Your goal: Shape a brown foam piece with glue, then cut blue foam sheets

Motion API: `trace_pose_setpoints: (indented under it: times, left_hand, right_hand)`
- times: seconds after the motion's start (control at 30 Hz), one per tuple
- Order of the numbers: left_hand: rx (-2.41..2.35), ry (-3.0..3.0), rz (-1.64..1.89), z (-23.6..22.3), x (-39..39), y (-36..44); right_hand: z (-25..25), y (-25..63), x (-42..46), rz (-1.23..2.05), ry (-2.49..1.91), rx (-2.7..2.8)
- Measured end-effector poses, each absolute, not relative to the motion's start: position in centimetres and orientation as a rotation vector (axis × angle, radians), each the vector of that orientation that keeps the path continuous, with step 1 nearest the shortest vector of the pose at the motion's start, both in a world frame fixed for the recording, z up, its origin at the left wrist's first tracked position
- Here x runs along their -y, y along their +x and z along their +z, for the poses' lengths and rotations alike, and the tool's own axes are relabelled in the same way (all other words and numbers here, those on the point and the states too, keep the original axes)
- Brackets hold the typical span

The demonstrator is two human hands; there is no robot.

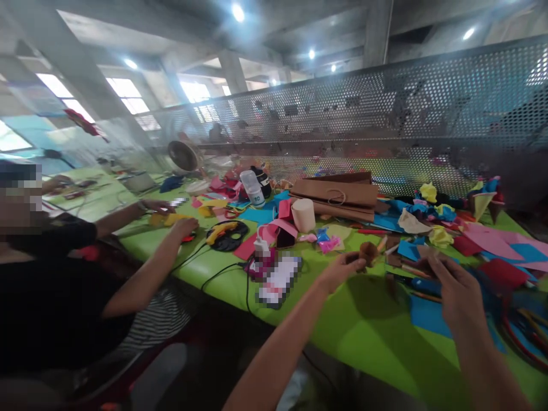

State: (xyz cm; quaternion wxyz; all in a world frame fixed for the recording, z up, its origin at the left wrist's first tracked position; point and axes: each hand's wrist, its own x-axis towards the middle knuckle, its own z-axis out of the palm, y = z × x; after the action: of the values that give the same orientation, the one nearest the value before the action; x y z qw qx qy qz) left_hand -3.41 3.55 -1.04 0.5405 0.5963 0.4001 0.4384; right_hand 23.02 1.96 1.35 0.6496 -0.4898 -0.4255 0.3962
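My left hand (342, 270) pinches a small brown rolled paper piece (368, 252) above the green table (342, 331). To its right, my right hand (458, 282) is closed on a flat brown paper piece (424, 254), partly covered by the fingers. The two hands are apart. Between and behind them lie pencil-like sticks and blue paper scraps (410, 249). A blue sheet (430, 315) lies on the table beside my right wrist. Scissors with red and orange handles (528, 331) are at the right edge.
Folded brown sheets (334, 197), a white roll (303, 215), a bottle (252, 188) and crumpled coloured paper stand along the perforated metal screen (428, 103). A phone (279, 279), cables and a black cable reel (226, 235) lie leftward. A co-worker (47, 297) sits at left, arms on the table.
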Motion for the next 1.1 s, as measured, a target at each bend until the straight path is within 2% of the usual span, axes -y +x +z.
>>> trace_pose_setpoints:
  times: [0.07, 0.33, 0.57, 0.8, 0.97, 1.1]
  left_hand:
    - [-1.205, 1.528, 1.08, -1.6, -4.4, -3.8]
    - [-1.742, 1.638, 1.193, -2.2, -5.3, -4.5]
    - [-1.962, 1.689, 1.274, -0.7, -4.1, -5.0]
    - [-1.819, 1.761, 1.388, 1.1, -2.6, -3.9]
    - [-1.378, 1.966, 1.34, 2.5, 0.8, 1.2]
    - [-1.111, 1.962, 1.444, 4.4, 2.5, 5.7]
  right_hand:
    - [1.2, 22.9, -2.1, 0.908, -1.075, 0.952]
    - [1.0, 22.5, -2.7, 0.892, -1.063, 0.965]
    - [-0.3, 22.5, -3.0, 0.95, -1.11, 1.024]
    - [0.4, 21.5, -2.1, 0.963, -1.104, 1.113]
    - [0.9, 20.1, -0.7, 1.018, -1.124, 1.205]
    - [0.5, 18.5, 0.5, 1.166, -1.07, 1.27]
